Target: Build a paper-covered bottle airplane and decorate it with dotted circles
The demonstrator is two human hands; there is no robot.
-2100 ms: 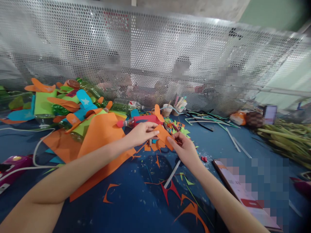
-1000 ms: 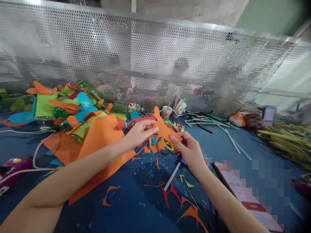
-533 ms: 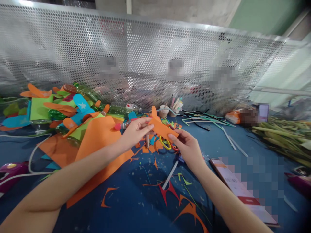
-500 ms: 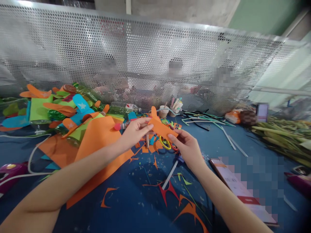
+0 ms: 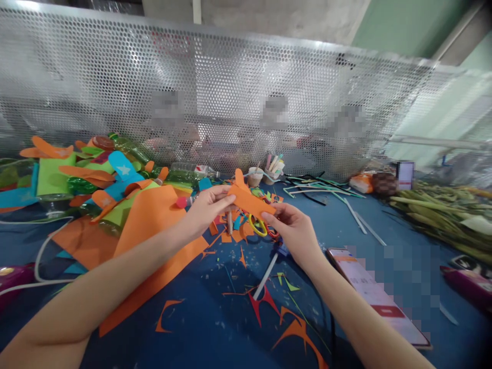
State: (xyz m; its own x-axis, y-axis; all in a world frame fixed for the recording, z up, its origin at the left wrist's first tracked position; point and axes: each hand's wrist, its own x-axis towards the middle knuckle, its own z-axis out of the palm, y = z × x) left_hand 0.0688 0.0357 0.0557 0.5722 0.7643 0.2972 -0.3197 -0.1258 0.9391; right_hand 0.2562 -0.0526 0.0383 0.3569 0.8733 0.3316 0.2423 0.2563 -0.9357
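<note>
An orange foam or paper cutout [image 5: 251,201], with a rounded tab sticking up at its far edge, is stretched between my two hands above the table. My left hand [image 5: 210,207] pinches its left end between thumb and fingers. At the right end, my right hand [image 5: 292,225] grips it the same way. Just below and behind it lie scissors with yellow handles [image 5: 257,225] among small orange and blue scraps [image 5: 239,231]. A large orange sheet [image 5: 154,241] lies under my left forearm. A glue stick [image 5: 265,277] points toward me beneath my right hand.
Bottles dressed in coloured cutouts [image 5: 123,177] are heaped at the left. A purple glue gun [image 5: 15,282] is at the left edge. A phone [image 5: 378,297] lies right of my right forearm. Cups [image 5: 254,178], cords [image 5: 323,189] and dried leaves [image 5: 442,210] stand farther back. A perforated metal screen [image 5: 223,77] closes the far side.
The view has swung slightly to the right, so everything sits a little farther left. Both hands still hold the orange cutout in nearly the same pose.
</note>
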